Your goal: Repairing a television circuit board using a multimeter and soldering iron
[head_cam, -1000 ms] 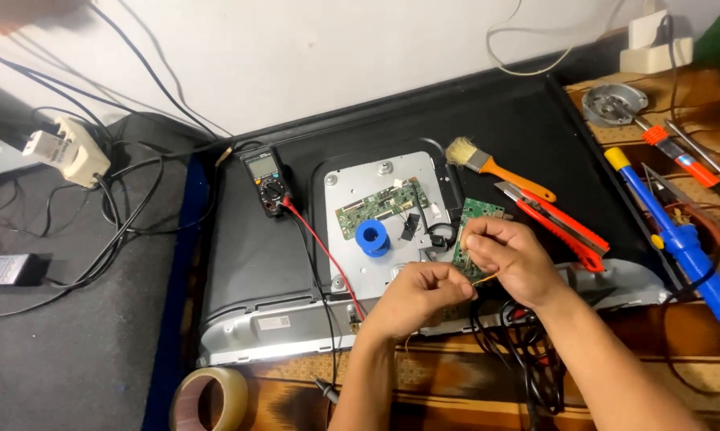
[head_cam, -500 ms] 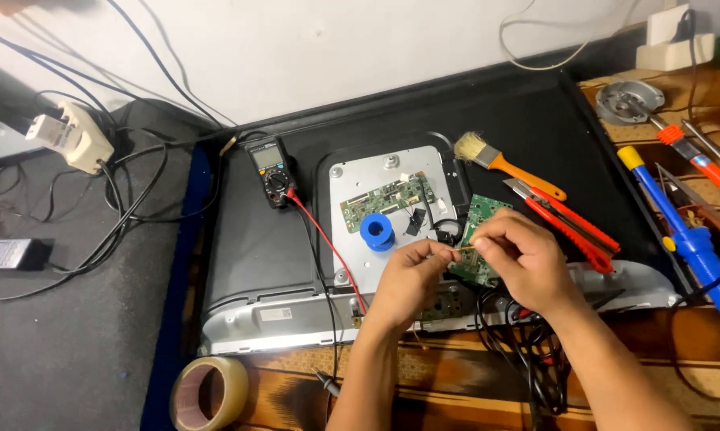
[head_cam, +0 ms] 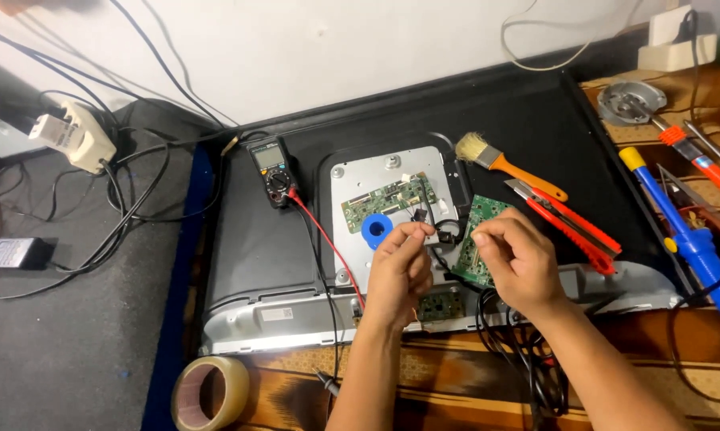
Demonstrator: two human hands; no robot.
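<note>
Both hands pinched: left hand (head_cam: 398,271) grips thin black wire (head_cam: 424,209), right hand (head_cam: 516,259) pinches something too small to tell. Wire runs up-away toward green rectangular circuit board (head_cam: 388,199); left hand nearer.

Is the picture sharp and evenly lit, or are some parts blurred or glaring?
Head view: mostly sharp at the hands, left hand and right hand; bright glare on the metal frame edge; the top-left corner is smeared; straight edges bow slightly toward the borders.

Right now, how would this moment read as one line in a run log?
left hand: pinching thin black wire | right hand: fingers pinched over green circuit board | beside: blue reel, multimeter
</note>
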